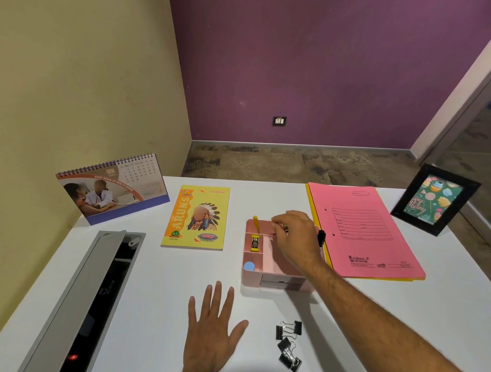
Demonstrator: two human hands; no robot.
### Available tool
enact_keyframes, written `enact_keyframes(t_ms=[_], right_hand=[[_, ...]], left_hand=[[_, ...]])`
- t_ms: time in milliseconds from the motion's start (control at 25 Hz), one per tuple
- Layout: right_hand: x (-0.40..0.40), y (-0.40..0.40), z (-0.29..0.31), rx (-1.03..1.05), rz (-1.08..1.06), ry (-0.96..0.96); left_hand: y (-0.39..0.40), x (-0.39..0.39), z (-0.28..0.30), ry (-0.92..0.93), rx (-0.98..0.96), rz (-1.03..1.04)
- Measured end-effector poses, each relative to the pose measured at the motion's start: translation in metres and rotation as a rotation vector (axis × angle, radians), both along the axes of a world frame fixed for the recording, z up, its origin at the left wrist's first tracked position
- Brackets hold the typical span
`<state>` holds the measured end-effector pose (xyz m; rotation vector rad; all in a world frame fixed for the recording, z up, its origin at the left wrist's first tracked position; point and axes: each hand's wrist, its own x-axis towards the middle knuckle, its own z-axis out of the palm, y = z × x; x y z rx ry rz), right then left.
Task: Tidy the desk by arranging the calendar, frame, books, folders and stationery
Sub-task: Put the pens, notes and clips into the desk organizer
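Observation:
A pink desk organiser stands mid-desk, holding a yellow stapler, an upright yellow item and a blue round item. My right hand hovers over its far compartment, fingers pinched on a small metallic object that looks like a binder clip. My left hand lies flat and open on the desk. Three black binder clips lie near the front edge. A yellow notebook, a pink folder on a yellow one, a desk calendar and a black photo frame are spread along the back.
An open grey cable tray runs along the desk's left side. A dark marker sits at the organiser's right edge beside the folder. The white desk ends at the far edge with floor beyond.

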<state>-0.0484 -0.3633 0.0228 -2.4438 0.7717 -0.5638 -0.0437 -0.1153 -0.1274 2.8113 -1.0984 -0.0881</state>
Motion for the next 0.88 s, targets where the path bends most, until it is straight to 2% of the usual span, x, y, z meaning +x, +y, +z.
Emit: enact_keyframes(t_ms=[160,280,440,600,720,880], right_hand=[[-0.026,0.021,0.005,0.082,-0.089,-0.272],[-0.061,0.047,-0.004,0.407,-0.136,-0.415],[-0.096,0.079,-0.041,0.957,-0.402,-0.399],[-0.093,0.087,-0.066,1.410,-0.691,-0.332],[-0.081,0.089,-0.073,1.575,-0.740,-0.316],[-0.071,0.090,-0.074,1.740,-0.710,-0.407]], left_hand=[[-0.001,0.001,0.000,-0.007,-0.001,0.000],[-0.001,0.001,-0.004,-0.008,0.007,0.000],[-0.001,0.003,-0.008,-0.013,0.013,-0.006],[-0.002,0.004,-0.009,-0.029,0.016,-0.015],[-0.002,0.004,-0.007,-0.041,0.006,-0.011],[-0.002,0.003,-0.002,-0.050,-0.011,0.003]])
